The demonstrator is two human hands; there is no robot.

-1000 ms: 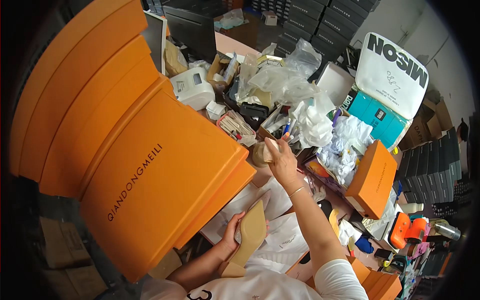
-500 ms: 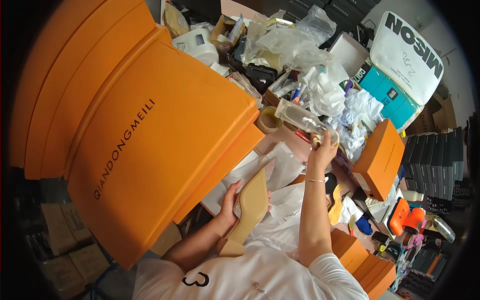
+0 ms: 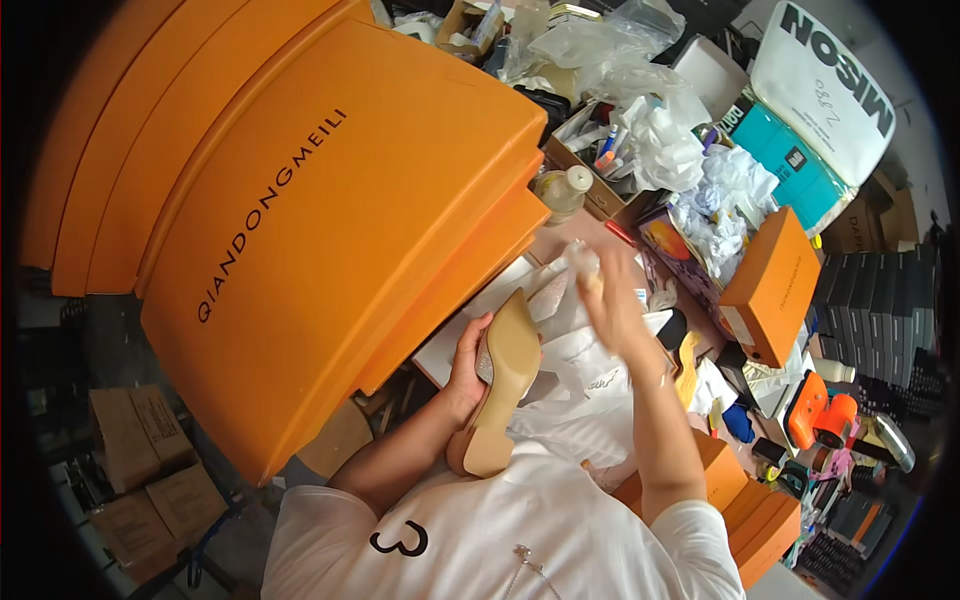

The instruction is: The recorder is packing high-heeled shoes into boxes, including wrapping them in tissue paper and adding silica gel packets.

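Observation:
A shoe (image 3: 513, 365) is in my left hand (image 3: 467, 375), its tan sole turned up and its low block heel toward my chest. The fingers wrap round its side, where a strip of glittery upper shows. My right hand (image 3: 615, 305) is raised beyond and to the right of the shoe, smeared by motion. A small whitish thing shows at its fingertips, too blurred to name. White tissue paper (image 3: 575, 390) lies beneath both hands. Part of another glittery shoe (image 3: 548, 298) peeks out of it. A clear bottle (image 3: 563, 193) with a pale cap stands upright farther off.
Large stacked orange boxes (image 3: 330, 200) rise at the left, close to my left arm. A carton (image 3: 610, 200) of pens and a box of crumpled paper (image 3: 725, 210) stand at the back. At the right are a small orange box (image 3: 770, 290) and an orange tool (image 3: 825, 420).
My right hand has let go of the bottle, which now stands upright by the orange boxes. That hand has come nearer the shoe. The shoe's heel has swung slightly right in my left hand.

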